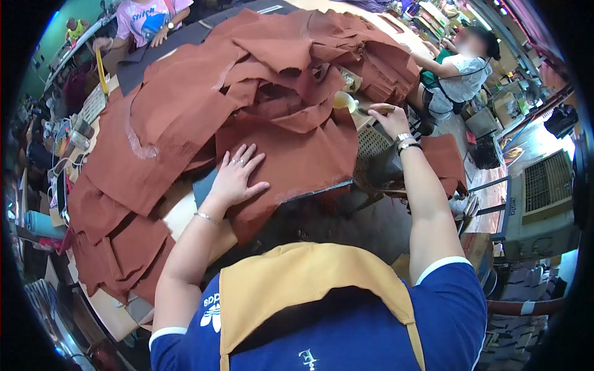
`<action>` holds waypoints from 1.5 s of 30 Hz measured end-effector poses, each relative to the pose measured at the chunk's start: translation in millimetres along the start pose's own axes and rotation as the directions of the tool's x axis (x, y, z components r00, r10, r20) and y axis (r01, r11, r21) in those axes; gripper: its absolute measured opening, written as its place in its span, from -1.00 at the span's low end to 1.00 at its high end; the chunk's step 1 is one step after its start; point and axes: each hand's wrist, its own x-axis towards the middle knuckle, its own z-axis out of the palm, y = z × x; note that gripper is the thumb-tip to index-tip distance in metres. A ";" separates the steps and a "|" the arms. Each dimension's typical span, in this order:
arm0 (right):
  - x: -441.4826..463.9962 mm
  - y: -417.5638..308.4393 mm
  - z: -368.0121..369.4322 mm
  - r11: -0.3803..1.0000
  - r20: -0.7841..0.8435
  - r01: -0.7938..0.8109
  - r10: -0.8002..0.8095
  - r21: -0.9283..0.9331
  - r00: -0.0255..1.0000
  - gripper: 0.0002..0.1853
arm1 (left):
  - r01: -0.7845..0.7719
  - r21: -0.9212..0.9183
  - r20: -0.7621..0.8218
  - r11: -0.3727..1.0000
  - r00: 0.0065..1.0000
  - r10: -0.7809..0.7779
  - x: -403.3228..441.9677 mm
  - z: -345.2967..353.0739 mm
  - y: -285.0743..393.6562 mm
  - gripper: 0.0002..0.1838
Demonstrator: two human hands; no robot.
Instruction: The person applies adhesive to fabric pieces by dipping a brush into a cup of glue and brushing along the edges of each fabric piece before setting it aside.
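Note:
My left hand (239,176) lies flat with fingers spread on a rust-brown fabric piece (297,151) at the near edge of the pile. Along that piece's lower edge runs a whitish smear, and a thin dark blue-grey sheet (317,191) shows beneath it. To the right, my right hand (391,120) is closed around a brush (382,110) with a wooden handle. The brush's tip is hard to make out; it points toward a small pale yellowish cup (344,102) beside the fabric.
A large heap of rust-brown fabric pieces (179,111) covers much of the table (181,215). A woven plastic basket (371,142) stands below my right hand. One person (461,77) sits at the right; another (145,21) stands across the table. Cables and tools crowd the left edge.

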 end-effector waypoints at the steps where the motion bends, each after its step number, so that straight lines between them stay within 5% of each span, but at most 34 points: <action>1: -9.6 3.1 -2.8 0.994 0.051 -0.015 0.021 -0.110 0.998 -0.69 | -0.005 0.005 -0.008 1.000 1.000 0.005 0.3 1.2 -0.5 -0.13; 3: -37.4 -8.2 -24.1 0.987 0.057 -0.036 0.046 -0.159 0.997 -0.65 | -0.011 0.004 -0.020 1.000 1.000 0.011 -0.1 3.4 -1.1 -0.12; 5: -61.8 -14.8 -51.4 0.990 -0.172 -0.119 0.105 -0.076 0.980 -0.61 | -0.021 -0.005 -0.025 1.000 0.999 0.021 1.4 3.1 -2.7 -0.13; 6: -71.1 -3.1 -61.1 0.998 -0.294 -0.070 0.069 0.007 0.953 -0.62 | -0.028 -0.002 -0.026 1.000 0.999 0.028 1.3 5.4 -3.9 -0.13; 7: -83.9 -16.6 -72.5 0.948 -0.328 -0.181 0.263 0.261 0.907 -0.68 | -0.030 0.014 -0.023 0.999 0.999 0.030 2.0 6.6 -4.1 -0.12; 9: -109.9 -50.5 -82.7 0.854 -0.346 -0.087 0.299 0.513 0.889 -0.77 | -0.039 0.026 -0.025 0.999 0.999 0.040 4.4 11.0 -6.4 -0.11; 14: -171.2 -150.8 -14.9 0.958 -0.018 0.055 -0.052 0.282 0.998 -0.85 | -0.079 0.022 -0.027 0.997 0.996 0.079 13.9 14.3 -7.8 -0.11; 16: -186.0 -183.5 23.9 0.931 0.144 0.155 -0.212 0.331 0.967 -0.82 | -0.098 0.014 -0.033 0.995 0.995 0.098 17.7 15.1 -8.7 -0.12; 18: -188.9 -197.7 58.7 0.852 0.109 0.362 -0.430 0.378 0.896 -0.81 | -0.112 0.024 -0.052 0.993 0.992 0.113 20.1 19.2 -11.0 -0.12; 20: -190.3 -200.2 81.9 0.818 0.161 0.378 -0.483 0.434 0.861 -0.82 | -0.130 0.040 -0.073 0.991 0.988 0.133 21.0 23.1 -12.6 -0.12; 25: -184.6 -200.7 49.4 0.873 0.306 0.415 -0.480 0.255 0.822 -0.85 | -0.146 0.039 -0.061 0.988 0.987 0.148 23.8 23.0 -13.2 -0.13; 28: -187.9 -211.9 36.5 0.874 0.247 0.420 -0.475 0.246 0.844 -0.85 | -0.182 0.058 -0.060 0.982 0.981 0.186 32.3 25.6 -18.3 -0.13; 33: -183.8 -219.4 80.0 0.772 0.217 0.493 -0.603 0.401 0.768 -0.80 | -0.233 0.098 -0.038 0.968 0.971 0.237 48.0 29.9 -24.6 -0.13; 37: -187.8 -210.0 59.0 0.802 0.360 0.525 -0.598 0.287 0.716 -0.78 | -0.256 0.119 0.006 0.959 0.966 0.257 57.3 26.8 -26.3 -0.13; 45: -188.3 -222.3 87.6 0.784 0.281 0.472 -0.597 0.403 0.752 -0.85 | -0.288 0.153 0.028 0.945 0.957 0.288 66.8 28.6 -31.4 -0.12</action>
